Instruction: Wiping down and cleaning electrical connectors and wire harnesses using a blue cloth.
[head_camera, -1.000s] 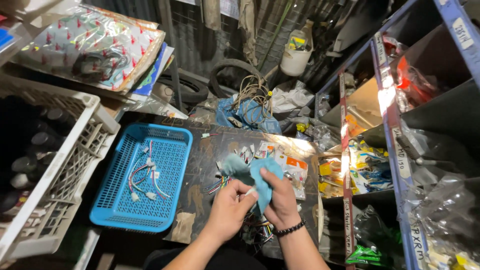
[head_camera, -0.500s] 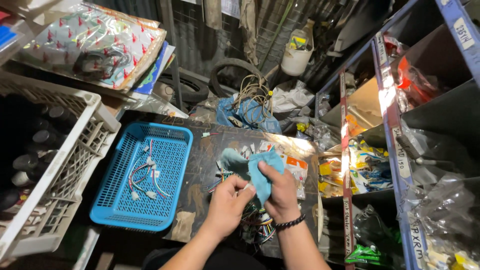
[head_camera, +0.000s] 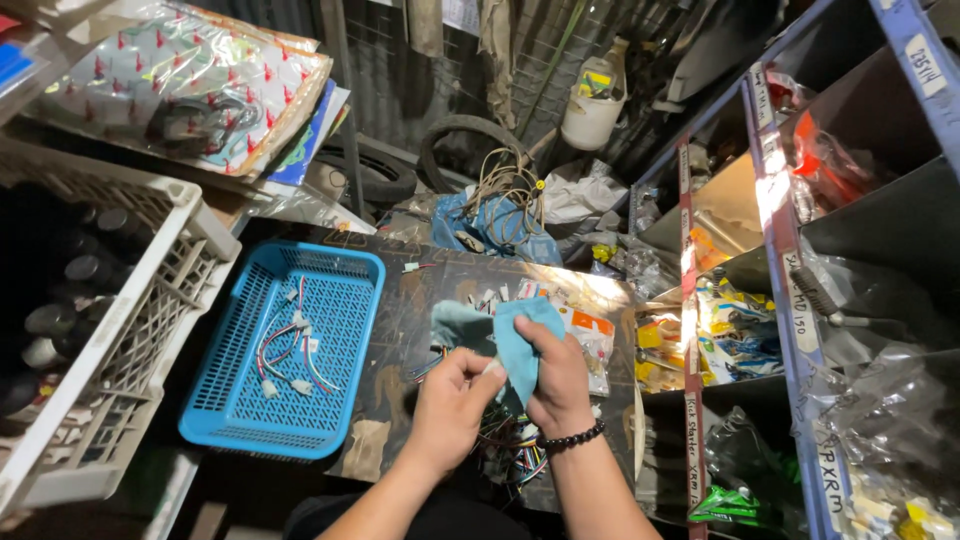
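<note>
- Here, both hands meet over the middle of the dark bench (head_camera: 400, 330), close together and working on the same small piece.
- The right hand (head_camera: 560, 385) is clamped on a teal cloth (head_camera: 510, 335), which drapes over its fingers and spreads left across the bench; a black bead bracelet (head_camera: 572, 437) sits on that wrist.
- The left hand (head_camera: 455, 395) pinches a small white connector (head_camera: 492, 367) against the cloth; the piece is mostly hidden by the fingers, so its exact shape cannot be told.
- Under and just behind the hands lies a tangle of coloured wires (head_camera: 510, 450), partly covered by the wrists.
- To the left, a blue plastic basket (head_camera: 340, 270) rests on the bench, holding a few short wire harnesses with white plugs (head_camera: 290, 355).
- Further left stands a white lattice crate (head_camera: 130, 350) with dark cans inside.
- Just right of the cloth lie clear bags with orange and white labels (head_camera: 590, 335).
- Behind the bench sit a blue bag with a coil of tan cable (head_camera: 505, 185), a black tyre (head_camera: 465, 135) and a white bucket (head_camera: 590, 115).
- On the right, a blue metal shelf rack (head_camera: 790, 290) crowds in, packed with bagged parts.
</note>
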